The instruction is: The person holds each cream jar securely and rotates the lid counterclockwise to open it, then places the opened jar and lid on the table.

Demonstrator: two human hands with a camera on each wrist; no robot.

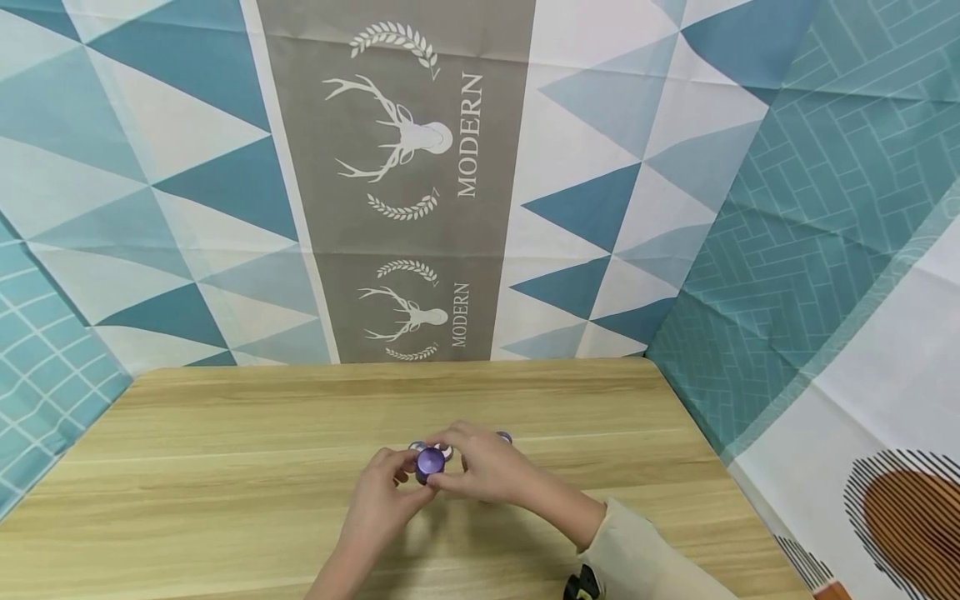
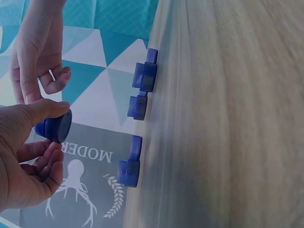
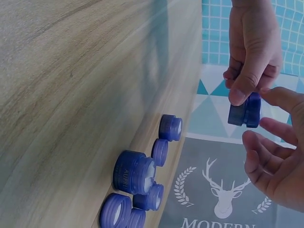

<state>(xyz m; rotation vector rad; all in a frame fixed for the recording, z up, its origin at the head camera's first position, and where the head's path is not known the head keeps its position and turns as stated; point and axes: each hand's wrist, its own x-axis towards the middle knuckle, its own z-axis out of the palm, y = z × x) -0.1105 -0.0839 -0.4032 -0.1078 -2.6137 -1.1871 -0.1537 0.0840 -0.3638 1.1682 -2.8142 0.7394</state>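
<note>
A small blue-purple cosmetic jar (image 1: 431, 463) is held above the table between both hands, its shiny round top facing up toward the head camera. My left hand (image 1: 381, 498) grips the jar's side between thumb and fingers. From the other side, my right hand (image 1: 487, 463) pinches the darker lid part (image 3: 254, 110) with thumb and finger. A seam shows between the lid and the jar body (image 3: 237, 114). Below, the right wrist view shows a larger lettered jar (image 3: 127, 172), a smaller jar (image 3: 170, 128) and a ring-like lid (image 3: 115, 212).
More jar pieces stand on the wooden table (image 1: 225, 467), such as a blue jar (image 2: 145, 76) in the left wrist view. The hands hide most of them from the head camera. Patterned cloth (image 1: 585, 167) hangs behind the table and at both sides.
</note>
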